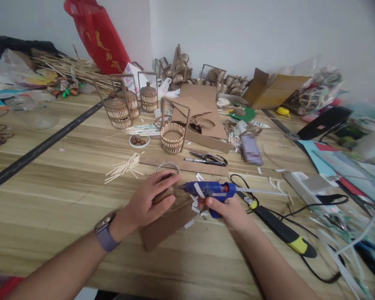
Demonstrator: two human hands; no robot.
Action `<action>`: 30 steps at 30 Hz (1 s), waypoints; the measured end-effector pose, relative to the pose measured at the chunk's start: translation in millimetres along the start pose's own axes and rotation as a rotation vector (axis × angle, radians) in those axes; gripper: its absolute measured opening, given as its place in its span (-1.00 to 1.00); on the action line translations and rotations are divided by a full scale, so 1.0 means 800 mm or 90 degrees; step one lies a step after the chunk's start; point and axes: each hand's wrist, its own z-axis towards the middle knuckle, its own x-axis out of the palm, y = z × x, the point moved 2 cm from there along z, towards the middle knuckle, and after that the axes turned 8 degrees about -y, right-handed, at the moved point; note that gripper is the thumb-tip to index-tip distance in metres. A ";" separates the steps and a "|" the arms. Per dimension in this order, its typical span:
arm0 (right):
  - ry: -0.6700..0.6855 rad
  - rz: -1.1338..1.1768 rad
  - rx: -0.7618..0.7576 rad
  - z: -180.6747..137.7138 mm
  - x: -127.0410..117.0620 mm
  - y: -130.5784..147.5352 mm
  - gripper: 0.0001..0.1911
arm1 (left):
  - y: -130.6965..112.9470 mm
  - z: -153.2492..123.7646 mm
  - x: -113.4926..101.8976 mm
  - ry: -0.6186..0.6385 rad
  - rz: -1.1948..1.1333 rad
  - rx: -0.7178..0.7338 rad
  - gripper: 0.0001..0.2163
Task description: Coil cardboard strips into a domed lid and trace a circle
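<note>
My right hand (233,211) is wrapped round the grip of a blue hot glue gun (217,188), with a white glue stick (262,191) jutting from its back end. The gun's nozzle points left, close to the fingertips of my left hand (148,199). Between thumb and fingers my left hand holds a small brown round piece (163,195), mostly hidden by the fingers. Just beyond that hand lies a thin pale ring (168,166). A brown cardboard strip (167,229) lies below both hands, with white scraps (194,204) beside it.
A slatted basket with a tall handle (172,137) stands ahead, with lidded ones (118,110) behind left. Thin sticks (125,167), a dish of brown beads (139,141), scissors (209,157) and a yellow-black handled cutter (284,229) lie around. Black cords and plastic wrappers crowd the right.
</note>
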 end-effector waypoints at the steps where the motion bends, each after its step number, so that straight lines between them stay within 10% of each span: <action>1: 0.002 -0.002 0.002 0.000 0.000 -0.001 -0.49 | -0.001 0.000 0.000 0.002 -0.002 0.004 -0.55; 30: 0.092 -0.019 -0.020 -0.003 0.005 0.029 -0.45 | -0.005 0.003 -0.006 0.052 0.018 0.082 -0.45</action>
